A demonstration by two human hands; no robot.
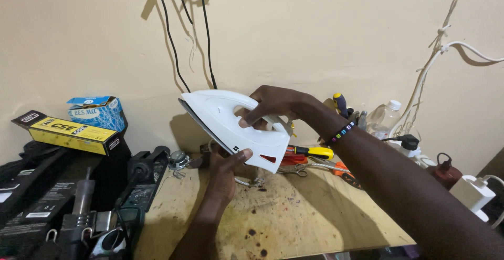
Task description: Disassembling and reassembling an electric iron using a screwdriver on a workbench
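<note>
White clothes iron (231, 123) is up in the air above the tabletop (294, 213), tilted on its side, nose pointing up-left, metal soleplate facing down-left. We have our right hand (270, 105) closed over the top, fingers curled through the handle opening, thumb on the white shell. Beaded bracelet (342, 132) sits on that wrist. Our left hand (226, 171) comes up from below, wrapped around the lower edge of the iron, thumb pressed on the white side near the heel; the fingers go behind the soleplate and we cannot see them. Both hands grip the iron, neither is loose.

Just behind the iron, on the tabletop: yellow-handled screwdriver (310, 152), scissors (294, 171) beside it, something orange under them, too hidden to name. Tabletop is bare wood with dark stains.

Right side: clear plastic bottle (386, 115), white power adapter (475, 194), small dark red bottle (445, 171), white cables (436, 45) running up the wall.

Left side: yellow and black box (71, 131), blue carton (100, 112) behind it, black tools and cases crowded at the edge. Black wires (178, 34) hang down the wall above the iron.
</note>
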